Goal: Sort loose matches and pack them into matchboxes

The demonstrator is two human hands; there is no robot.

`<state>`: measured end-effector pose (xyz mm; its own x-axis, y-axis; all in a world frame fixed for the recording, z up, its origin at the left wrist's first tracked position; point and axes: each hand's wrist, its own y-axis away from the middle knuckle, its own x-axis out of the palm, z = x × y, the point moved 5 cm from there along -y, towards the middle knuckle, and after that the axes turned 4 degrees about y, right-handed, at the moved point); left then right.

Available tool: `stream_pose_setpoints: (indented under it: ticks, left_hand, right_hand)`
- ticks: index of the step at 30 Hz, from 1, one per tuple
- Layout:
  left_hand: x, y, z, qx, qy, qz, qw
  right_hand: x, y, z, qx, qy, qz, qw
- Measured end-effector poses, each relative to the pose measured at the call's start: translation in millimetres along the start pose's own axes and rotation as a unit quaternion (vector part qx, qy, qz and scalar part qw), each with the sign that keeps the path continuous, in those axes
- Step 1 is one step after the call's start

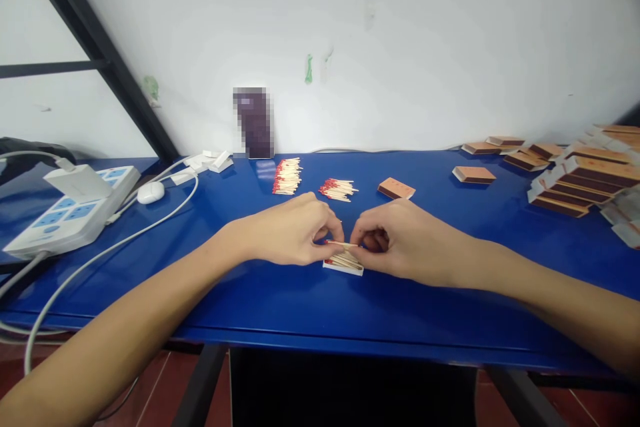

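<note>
A small white matchbox tray (343, 269) lies on the blue table near its front edge, with red-tipped matches (345, 258) in it. My left hand (305, 230) is at the tray's left, thumb and forefinger pinched on the red-headed end of matches above it. From the right, my right hand (395, 237) pinches the plain ends of the same matches. How many matches are between the fingers is hidden. Behind my hands lie two piles of matches, a larger one (287, 177) and a smaller one (339, 189). An orange matchbox sleeve (396, 189) lies behind my right hand.
Several matchboxes (585, 177) are stacked at the far right, with a single matchbox (474, 175) nearer the middle. On the left are a white power strip (75, 210), cables and a white earbud case (151, 193). A blurred dark phone-like object (257, 123) leans against the wall.
</note>
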<state>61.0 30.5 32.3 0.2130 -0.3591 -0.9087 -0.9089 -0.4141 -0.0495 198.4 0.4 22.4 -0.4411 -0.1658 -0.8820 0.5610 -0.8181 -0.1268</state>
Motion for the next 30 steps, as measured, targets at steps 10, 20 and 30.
stream_pose_setpoints:
  ticks: [10, 20, 30]
  left_hand:
    - [-7.2, 1, 11, -0.003, -0.015, -0.049, 0.999]
    - [-3.8, 2, 18, -0.010, -0.026, -0.005, 1.000]
    - [0.7, 0, 19, -0.006, -0.020, 0.001, 1.000]
  right_hand:
    - [3, -2, -4, 0.007, -0.014, 0.010, 1.000]
    - [3, -3, -3, -0.055, 0.014, -0.006, 0.998]
    - [0, -4, -10, -0.069, 0.023, -0.013, 0.997]
